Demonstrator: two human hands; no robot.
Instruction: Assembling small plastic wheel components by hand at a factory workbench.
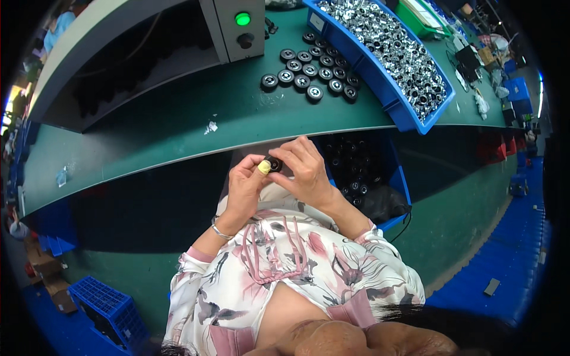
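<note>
In front of my body, just below the table edge, both hands meet around a small round black wheel point(275, 165). My left hand point(242, 185) pinches it from the left, with a yellow wrap point(264, 167) on the thumb. From the right, the curled fingers of my right hand point(307, 172) press against the same piece and hide part of it. On the green table beyond lie several similar black wheels with silvery centres point(309, 70). Below the edge, to the right of my hands, more black wheels point(355, 186) fill a blue crate point(399, 178).
A long blue tray point(389, 105) full of shiny silver parts point(392, 50) stands right of the loose wheels. At the left, a grey machine housing point(248, 56) with a lit green lamp point(243, 19) occupies the green table point(178, 133). A blue slatted crate point(110, 302) sits on the floor.
</note>
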